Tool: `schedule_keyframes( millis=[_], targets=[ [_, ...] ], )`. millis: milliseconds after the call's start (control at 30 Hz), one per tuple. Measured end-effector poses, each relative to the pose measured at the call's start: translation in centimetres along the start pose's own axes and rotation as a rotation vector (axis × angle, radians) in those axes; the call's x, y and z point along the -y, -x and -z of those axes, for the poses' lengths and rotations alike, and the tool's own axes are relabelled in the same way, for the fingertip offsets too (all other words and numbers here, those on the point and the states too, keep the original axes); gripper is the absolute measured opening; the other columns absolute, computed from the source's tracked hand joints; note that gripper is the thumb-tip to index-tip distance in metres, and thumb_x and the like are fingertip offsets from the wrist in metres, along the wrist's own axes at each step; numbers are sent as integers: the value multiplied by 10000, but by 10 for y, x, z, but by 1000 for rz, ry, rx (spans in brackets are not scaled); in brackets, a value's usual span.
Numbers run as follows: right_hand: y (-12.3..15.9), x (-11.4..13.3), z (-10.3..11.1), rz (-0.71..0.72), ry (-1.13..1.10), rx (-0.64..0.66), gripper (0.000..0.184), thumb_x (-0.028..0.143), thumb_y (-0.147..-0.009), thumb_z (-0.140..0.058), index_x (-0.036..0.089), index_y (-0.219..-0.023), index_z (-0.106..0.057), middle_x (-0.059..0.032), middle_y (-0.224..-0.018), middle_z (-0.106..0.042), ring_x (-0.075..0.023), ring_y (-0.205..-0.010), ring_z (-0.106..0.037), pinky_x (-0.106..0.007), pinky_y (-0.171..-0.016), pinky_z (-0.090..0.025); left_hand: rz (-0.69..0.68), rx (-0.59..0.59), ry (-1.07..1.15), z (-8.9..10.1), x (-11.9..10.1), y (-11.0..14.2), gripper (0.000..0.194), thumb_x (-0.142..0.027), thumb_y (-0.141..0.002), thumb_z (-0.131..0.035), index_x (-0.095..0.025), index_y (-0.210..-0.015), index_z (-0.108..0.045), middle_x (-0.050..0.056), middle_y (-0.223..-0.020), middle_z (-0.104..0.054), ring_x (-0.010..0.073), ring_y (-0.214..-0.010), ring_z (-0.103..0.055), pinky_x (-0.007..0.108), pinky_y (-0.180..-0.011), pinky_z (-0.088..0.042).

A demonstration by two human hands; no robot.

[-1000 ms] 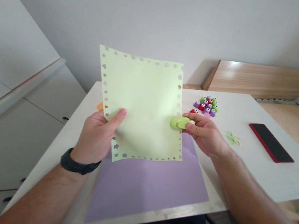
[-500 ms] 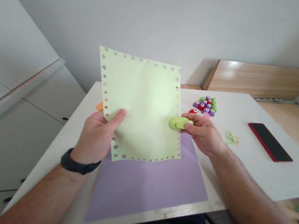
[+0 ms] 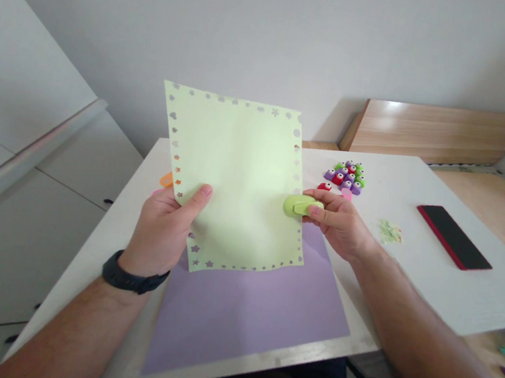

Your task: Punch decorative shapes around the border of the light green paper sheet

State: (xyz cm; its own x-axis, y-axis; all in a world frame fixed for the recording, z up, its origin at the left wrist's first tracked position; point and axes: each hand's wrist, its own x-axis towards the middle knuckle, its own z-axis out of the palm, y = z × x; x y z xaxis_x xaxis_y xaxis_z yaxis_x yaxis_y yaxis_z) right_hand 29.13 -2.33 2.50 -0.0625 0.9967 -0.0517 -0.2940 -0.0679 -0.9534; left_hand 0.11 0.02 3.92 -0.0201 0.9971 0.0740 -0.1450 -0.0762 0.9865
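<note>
**A lime-green craft punch (image 3: 297,205) pinched at the edge of a pale green paper sheet (image 3: 237,162), held up above the surface (image 3: 407,281)**

The left hand (image 3: 162,227) clamps the sheet's lower left side, thumb in front and fingers behind. The right hand (image 3: 336,221) is closed on the punch at the sheet's right edge; whether paper sits in its slot is hidden. Small punched stars, hearts and flowers line the sheet's edges. A lilac paper sheet (image 3: 239,328) lies below, and nothing blocks the hands. Beyond them stand a cluster of small craft punches (image 3: 343,177), paper scraps (image 3: 389,232) and a smartphone in a red case (image 3: 453,238).
</note>
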Motion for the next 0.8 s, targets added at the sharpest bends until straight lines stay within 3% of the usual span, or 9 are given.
schedule_keyframes(
  millis=[200, 433, 800],
  targets=[
    [3, 2, -1, -8, -17, 36, 314, 311, -784, -839, 214, -1069, -748, -58, -1016, -734, -210, -912, -664, -363, -818, -530, -33, -4, -4, -1, 0, 1, 404, -361, -864, -769, -202, -1233, -731, 79, -1341, -695, 282, -1228, -661, 406, -1073, -539],
    [5, 5, 0, 1, -38, 75, 242, 331, -853, -771, 221, -1067, -750, -66, -1042, -722, -225, -979, -654, -360, -844, -520, -42, -51, 17, -3, 1, 0, 364, -366, -849, -786, -199, -1171, -753, 86, -1318, -708, 269, -1238, -655, 399, -1098, -511],
    [2, 11, 7, 45, -150, -71, 193, 387, -893, -681, 215, -963, -730, -59, -992, -699, -202, -861, -631, -349, -774, -539, -29, -76, 54, -3, 3, -1, 399, -373, -829, -807, -187, -1177, -747, 93, -1272, -730, 253, -1126, -703, 357, -966, -579]
  ],
)
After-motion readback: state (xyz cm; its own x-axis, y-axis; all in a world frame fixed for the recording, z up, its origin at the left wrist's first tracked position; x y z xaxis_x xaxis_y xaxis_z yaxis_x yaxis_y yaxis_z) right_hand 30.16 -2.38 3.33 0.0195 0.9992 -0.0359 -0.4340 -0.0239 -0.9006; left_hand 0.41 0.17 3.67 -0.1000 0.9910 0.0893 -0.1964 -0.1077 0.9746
